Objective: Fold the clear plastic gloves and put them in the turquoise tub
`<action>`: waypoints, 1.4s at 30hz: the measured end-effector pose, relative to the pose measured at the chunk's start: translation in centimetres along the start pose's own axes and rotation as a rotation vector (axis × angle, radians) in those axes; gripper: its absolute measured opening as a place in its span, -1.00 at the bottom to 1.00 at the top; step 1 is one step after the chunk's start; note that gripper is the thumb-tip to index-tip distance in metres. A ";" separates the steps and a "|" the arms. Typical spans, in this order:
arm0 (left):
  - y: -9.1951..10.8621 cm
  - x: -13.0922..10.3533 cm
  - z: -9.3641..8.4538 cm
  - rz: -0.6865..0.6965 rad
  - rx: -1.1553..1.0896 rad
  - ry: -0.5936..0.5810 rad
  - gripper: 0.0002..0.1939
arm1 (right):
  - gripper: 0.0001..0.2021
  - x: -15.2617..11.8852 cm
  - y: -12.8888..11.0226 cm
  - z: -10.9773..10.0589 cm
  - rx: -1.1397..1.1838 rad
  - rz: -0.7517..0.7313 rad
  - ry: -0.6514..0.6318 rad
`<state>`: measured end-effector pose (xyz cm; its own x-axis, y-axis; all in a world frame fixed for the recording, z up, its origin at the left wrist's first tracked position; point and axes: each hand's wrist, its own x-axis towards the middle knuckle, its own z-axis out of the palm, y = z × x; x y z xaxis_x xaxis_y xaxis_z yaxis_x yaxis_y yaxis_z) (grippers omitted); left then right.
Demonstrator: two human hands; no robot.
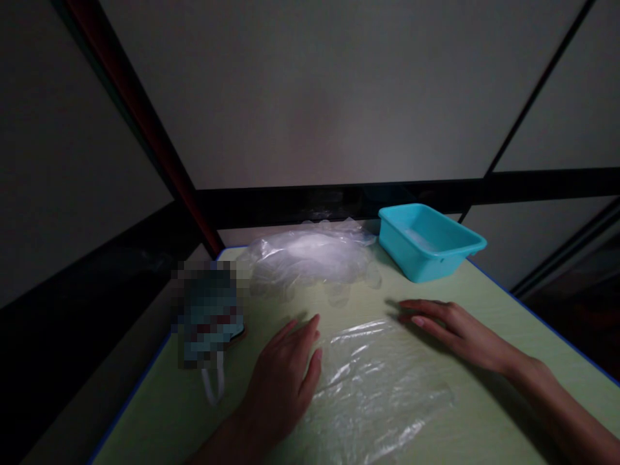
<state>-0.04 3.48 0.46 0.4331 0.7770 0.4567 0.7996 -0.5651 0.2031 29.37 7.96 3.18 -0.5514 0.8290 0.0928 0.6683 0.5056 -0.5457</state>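
A clear plastic bag point(378, 387) lies flat and wrinkled on the table in front of me. At its left edge is my left hand point(285, 371), palm down, fingers stretched out and thumb apart, holding nothing. My right hand point(448, 326) is near the bag's far right corner, with its fingers extended and nothing visible in them. Whether the fingertips touch the bag or the table I cannot tell. Beyond both hands sits a heap of thin clear plastic pieces point(314, 255), some with rounded, finger-like ends.
At the back right of the table point(513, 349) stands a turquoise plastic basin point(411, 258) with something pale inside. A blurred-out object point(210, 316) with a white strap point(220, 378) is at the left edge. A panelled wall point(339, 97) rises behind the table.
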 end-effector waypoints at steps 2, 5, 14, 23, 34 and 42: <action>-0.1 0.1 0.1 0.008 0.020 -0.002 -0.61 | -0.63 0.0 0.0 0.1 -0.008 -0.005 0.004; 0.0 0.0 0.1 0.014 0.028 -0.011 -0.59 | -0.64 0.1 0.0 0.2 -0.019 -0.026 -0.003; 0.1 0.0 -0.1 -0.003 0.026 -0.045 -0.52 | -0.66 0.2 -0.1 0.4 -0.074 -0.048 0.000; 0.2 0.2 -0.1 0.003 0.078 -0.043 -0.53 | -0.66 0.3 0.2 0.6 -0.134 -0.075 0.027; 0.2 0.2 -0.3 0.037 0.045 0.051 -0.52 | -0.66 0.3 0.3 0.7 -0.177 -0.076 0.041; -0.2 0.4 -0.1 0.006 0.147 0.019 -0.54 | -0.62 0.4 0.5 0.8 -0.194 -0.076 0.047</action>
<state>-0.09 3.92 0.72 0.4309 0.7676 0.4745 0.8500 -0.5218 0.0722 29.08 8.32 2.26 -0.5828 0.7948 0.1689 0.7118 0.5997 -0.3656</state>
